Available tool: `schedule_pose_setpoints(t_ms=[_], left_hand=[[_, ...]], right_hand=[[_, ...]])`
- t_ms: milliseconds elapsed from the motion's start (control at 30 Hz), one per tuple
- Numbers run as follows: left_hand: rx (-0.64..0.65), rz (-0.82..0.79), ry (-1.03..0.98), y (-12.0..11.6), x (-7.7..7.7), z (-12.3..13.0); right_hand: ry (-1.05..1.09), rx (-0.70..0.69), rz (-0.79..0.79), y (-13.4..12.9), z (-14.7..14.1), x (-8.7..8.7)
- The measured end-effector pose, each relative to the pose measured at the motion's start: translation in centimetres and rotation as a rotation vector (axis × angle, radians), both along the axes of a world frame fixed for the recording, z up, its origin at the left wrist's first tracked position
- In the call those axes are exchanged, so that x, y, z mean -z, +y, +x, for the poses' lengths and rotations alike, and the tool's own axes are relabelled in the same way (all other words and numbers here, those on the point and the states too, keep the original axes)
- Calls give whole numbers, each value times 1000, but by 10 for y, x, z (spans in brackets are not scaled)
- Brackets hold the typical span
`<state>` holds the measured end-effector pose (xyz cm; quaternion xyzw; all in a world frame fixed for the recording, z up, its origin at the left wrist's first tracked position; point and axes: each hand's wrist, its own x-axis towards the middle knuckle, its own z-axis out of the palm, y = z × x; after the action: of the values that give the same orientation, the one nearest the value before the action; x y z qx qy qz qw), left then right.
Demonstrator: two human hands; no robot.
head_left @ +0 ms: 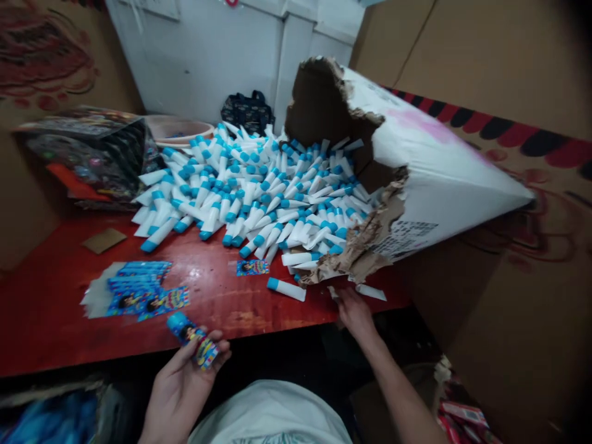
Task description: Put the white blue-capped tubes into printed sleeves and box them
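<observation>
Head | left hand (178, 385) holds labelled tube (187, 340) | right hand (355, 314) near torn carton (439, 166)

Bright, even light, soft shadows, darkened corners, and wide-angle warping near the edges.

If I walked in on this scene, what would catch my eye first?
A great heap of white tubes with blue caps spills across the red table from a torn white carton on the right. Below it, the left hand holds a blue-capped tube with a colourful printed label, while the right hand sits just below the carton's ripped edge.
</observation>
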<state>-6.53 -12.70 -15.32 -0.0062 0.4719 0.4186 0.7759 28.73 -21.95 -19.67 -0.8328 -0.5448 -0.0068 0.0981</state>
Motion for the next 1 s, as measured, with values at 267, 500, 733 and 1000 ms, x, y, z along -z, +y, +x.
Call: schedule_pose_setpoints(t_ms=[267, 500, 733, 1000], left_hand=[[-54, 126, -169, -6, 5, -3], [-101, 138, -208, -11, 8, -11], [-179, 189, -90, -7, 8, -35], [-482, 217, 174, -5, 11, -124]], right_hand=[[-12, 32, 3, 5, 16, 24], [-82, 50, -89, 2, 8, 18], [46, -36, -1, 1, 17, 23], [80, 73, -70, 9, 4, 12]])
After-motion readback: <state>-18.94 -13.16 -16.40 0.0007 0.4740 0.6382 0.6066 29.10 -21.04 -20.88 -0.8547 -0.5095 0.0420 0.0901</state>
